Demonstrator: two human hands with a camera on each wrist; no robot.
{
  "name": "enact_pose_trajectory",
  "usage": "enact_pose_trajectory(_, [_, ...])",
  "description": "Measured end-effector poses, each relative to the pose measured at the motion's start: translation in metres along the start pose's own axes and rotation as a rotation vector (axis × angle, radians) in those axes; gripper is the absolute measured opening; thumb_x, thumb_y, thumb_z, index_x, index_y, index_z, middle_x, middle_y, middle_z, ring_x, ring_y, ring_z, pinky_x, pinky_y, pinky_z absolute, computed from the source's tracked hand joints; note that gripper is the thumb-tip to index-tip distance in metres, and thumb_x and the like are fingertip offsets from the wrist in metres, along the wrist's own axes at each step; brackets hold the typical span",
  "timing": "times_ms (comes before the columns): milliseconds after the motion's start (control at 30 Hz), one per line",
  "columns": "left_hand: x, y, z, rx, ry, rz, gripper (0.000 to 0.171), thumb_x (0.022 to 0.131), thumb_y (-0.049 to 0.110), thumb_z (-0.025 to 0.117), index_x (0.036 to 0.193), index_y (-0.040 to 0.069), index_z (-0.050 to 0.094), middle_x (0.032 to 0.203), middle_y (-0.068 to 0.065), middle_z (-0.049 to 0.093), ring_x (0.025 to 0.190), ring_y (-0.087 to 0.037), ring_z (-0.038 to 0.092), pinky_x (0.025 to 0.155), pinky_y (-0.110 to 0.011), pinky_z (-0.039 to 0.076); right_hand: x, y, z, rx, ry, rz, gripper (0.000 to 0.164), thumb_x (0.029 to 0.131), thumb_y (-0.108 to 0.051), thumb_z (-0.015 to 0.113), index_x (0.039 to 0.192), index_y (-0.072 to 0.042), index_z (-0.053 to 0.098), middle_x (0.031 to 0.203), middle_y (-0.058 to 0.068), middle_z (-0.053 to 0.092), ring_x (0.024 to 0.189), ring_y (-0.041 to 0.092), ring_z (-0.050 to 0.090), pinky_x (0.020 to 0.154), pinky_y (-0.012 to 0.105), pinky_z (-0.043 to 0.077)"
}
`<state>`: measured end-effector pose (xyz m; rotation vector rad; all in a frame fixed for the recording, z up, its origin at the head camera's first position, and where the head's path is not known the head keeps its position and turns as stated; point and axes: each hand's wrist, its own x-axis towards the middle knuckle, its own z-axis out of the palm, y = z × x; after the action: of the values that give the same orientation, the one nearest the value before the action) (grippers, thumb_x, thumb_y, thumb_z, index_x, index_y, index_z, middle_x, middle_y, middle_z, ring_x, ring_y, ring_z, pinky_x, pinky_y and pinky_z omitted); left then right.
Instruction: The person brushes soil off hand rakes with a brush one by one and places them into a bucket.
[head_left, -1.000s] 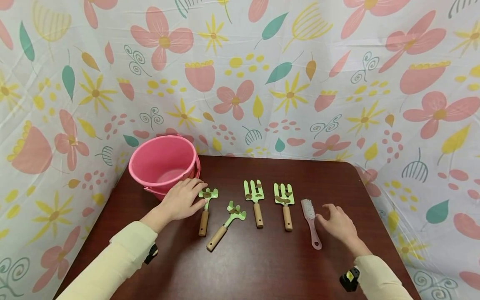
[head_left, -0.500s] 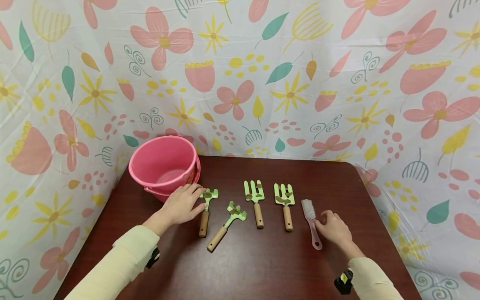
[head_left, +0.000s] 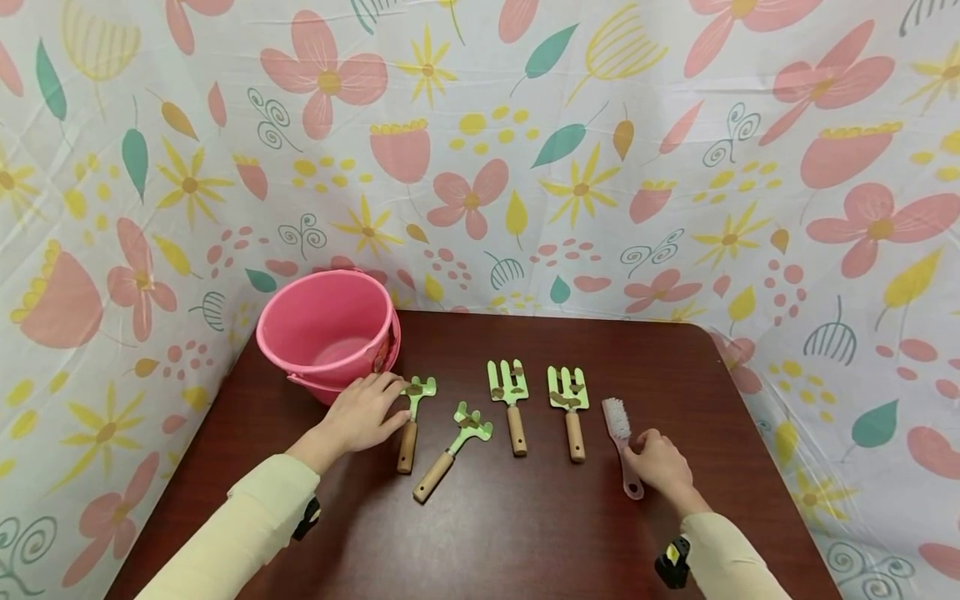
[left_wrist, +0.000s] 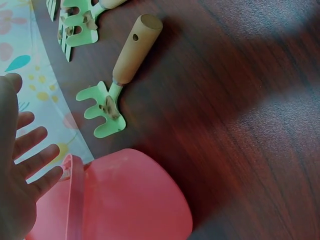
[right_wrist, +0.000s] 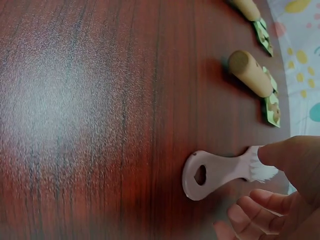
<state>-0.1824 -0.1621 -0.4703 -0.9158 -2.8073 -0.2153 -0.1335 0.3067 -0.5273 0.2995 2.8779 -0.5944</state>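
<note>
In the head view my right hand (head_left: 662, 463) is beside a pale pink brush (head_left: 628, 475) with white bristles. The right wrist view shows the thumb over the neck of the brush (right_wrist: 216, 171), with the fingers spread on its other side and not closed round it. My left hand (head_left: 358, 415), fingers extended, hovers between a pink bucket (head_left: 311, 369) and a small green hand rake (head_left: 407, 447) with a wooden handle. Seen from the left wrist, that hand (left_wrist: 20, 165) holds nothing, and the rake (left_wrist: 131, 55) lies apart from it.
A second green hand rake (head_left: 435, 477) lies slanted right of the first. Two green garden forks (head_left: 517, 429) (head_left: 574, 435) with wooden handles lie farther right. All show brown smudges. A floral curtain (head_left: 480, 233) hangs behind the dark table (head_left: 510, 542).
My right hand has moved left and slightly nearer, reaching the brush handle. The left hand has shifted slightly down, away from the bucket's rim. The tools and bucket stay in place.
</note>
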Motion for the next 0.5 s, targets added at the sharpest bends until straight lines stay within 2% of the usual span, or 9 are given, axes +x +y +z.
enact_pose_trajectory(500, [-0.005,-0.002,0.005,0.007,-0.043,-0.038,0.043,0.086,0.040,0.058,0.115,0.008,0.058,0.112,-0.009,0.054,0.103,-0.027,0.052,0.088,-0.042,0.043,0.005,-0.003,0.011,-0.016,-0.034,0.103,0.037,0.086,-0.031,0.052,0.096,0.004,0.047,0.090,0.022,0.053,0.074,0.033,0.055,0.061,0.047,0.045])
